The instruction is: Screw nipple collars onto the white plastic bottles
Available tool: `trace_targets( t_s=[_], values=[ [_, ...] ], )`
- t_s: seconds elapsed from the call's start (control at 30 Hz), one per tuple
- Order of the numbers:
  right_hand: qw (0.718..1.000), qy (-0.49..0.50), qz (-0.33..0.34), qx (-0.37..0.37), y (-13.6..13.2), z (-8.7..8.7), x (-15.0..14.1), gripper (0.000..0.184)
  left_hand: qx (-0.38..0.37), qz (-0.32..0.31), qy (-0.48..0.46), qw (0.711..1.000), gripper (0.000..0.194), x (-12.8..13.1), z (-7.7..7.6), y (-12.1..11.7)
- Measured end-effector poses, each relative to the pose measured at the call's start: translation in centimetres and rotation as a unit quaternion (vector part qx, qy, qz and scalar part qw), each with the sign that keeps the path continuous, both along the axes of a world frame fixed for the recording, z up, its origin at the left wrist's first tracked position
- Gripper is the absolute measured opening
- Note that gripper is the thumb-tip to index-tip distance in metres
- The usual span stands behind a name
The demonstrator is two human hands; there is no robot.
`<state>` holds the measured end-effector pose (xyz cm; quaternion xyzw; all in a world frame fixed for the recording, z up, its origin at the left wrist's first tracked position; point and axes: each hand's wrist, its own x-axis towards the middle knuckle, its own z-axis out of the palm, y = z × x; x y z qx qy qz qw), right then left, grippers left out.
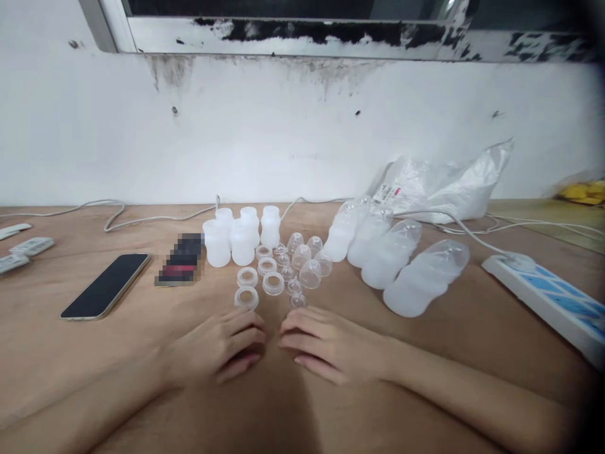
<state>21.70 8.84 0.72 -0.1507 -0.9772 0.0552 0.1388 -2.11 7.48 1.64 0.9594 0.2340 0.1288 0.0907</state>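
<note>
My left hand (pixel 231 340) rests on the table just below a white ring collar (pixel 246 297), its fingers loosely bent, slightly apart and holding nothing. Facing it across a small gap, my right hand (pixel 321 343) lies in the same relaxed way near a clear bottle nipple (pixel 297 300). Ahead of both hands stand several milky white baby bottle bodies (pixel 242 239), upright and without tops. Several ring collars, nipples and clear domed caps (pixel 311 274) are laid out beside them. To the right, several capped baby bottles (pixel 416 280) appear tilted in a row.
A phone (pixel 106 287) lies at left beside a blurred dark item (pixel 182 260). Small white boxes (pixel 32 246) sit at the far left. At right is a power strip (pixel 548 296) with a cable. A plastic bag (pixel 439 180) stands by the wall (pixel 265 139).
</note>
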Motion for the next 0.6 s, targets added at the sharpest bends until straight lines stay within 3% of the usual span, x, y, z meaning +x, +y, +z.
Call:
trace_targets(
  t_s=[0.27, 0.4, 0.47, 0.6],
  values=[
    [0.996, -0.025, 0.004, -0.082, -0.6, 0.3, 0.9, 0.043, -0.033, -0.021, 0.02, 0.999, 0.052, -1.3, -0.6, -0.5],
    [0.988, -0.093, 0.018, -0.126, -0.5, 0.8, 1.1, 0.064, -0.063, -0.06, 0.055, 0.995, 0.072, -1.6, -0.1, -0.7],
    [0.984, -0.114, 0.02, -0.133, -0.5, 0.9, 1.1, 0.071, -0.076, -0.069, 0.072, 0.992, 0.076, -1.6, 0.1, -0.7],
    [0.983, -0.119, 0.02, -0.137, -0.3, 0.7, 1.2, 0.068, -0.103, -0.061, 0.104, 0.987, 0.079, -1.6, 0.0, -0.4]
  ],
)
